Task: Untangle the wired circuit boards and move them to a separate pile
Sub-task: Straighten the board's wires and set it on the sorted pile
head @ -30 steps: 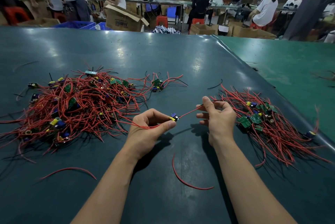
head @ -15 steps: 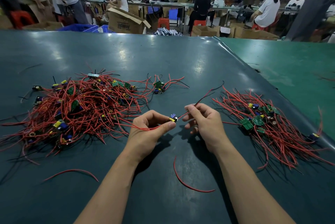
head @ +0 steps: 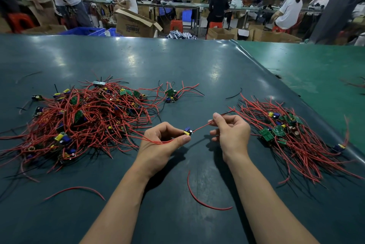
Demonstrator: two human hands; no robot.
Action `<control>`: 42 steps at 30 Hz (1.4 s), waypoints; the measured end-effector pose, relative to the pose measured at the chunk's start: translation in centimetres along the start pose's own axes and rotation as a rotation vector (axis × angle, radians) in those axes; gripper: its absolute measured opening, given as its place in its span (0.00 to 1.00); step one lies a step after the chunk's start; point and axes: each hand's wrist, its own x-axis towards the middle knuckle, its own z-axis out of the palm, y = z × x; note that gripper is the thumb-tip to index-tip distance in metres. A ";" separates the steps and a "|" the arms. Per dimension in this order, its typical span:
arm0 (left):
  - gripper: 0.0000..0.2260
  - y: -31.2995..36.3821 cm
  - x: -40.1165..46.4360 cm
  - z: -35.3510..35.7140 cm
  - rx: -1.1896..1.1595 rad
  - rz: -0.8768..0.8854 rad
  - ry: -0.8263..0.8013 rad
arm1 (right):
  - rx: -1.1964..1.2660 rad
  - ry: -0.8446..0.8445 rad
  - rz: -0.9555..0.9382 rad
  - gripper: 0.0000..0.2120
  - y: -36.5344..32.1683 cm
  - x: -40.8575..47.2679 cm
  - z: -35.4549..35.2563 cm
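2 heaps of red-wired green circuit boards lie on the dark teal worktop (head: 177, 62): a large tangled heap (head: 79, 119) at the left and a smaller sorted pile (head: 292, 137) at the right, well apart. 2 loose red wire offcuts (head: 203, 198) lie near the forearms. The left hand (head: 160, 145) pinches a small board with blue and yellow parts (head: 187, 131) between thumb and curled fingers, red leads looping under the thumb. The right hand (head: 231, 133) pinches that board's taut red wire (head: 203, 125) between thumb and forefinger, the other fingers curled. Both hands hover between the heaps, over bare worktop. A lighter green mat (head: 316, 70) adjoins the right edge.
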 end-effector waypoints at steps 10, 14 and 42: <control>0.06 0.1 -0.1 -0.1 0.001 -0.001 0.006 | -0.329 0.003 -0.236 0.11 0.4 -0.3 -0.3; 0.06 0.2 -0.1 -0.1 -0.004 -0.004 0.004 | -0.334 0.009 -0.219 0.10 0.4 -0.3 -0.2; 0.06 0.3 0.0 -0.2 -0.032 0.003 0.066 | 0.446 -0.160 0.234 0.09 -1.6 -0.4 -0.3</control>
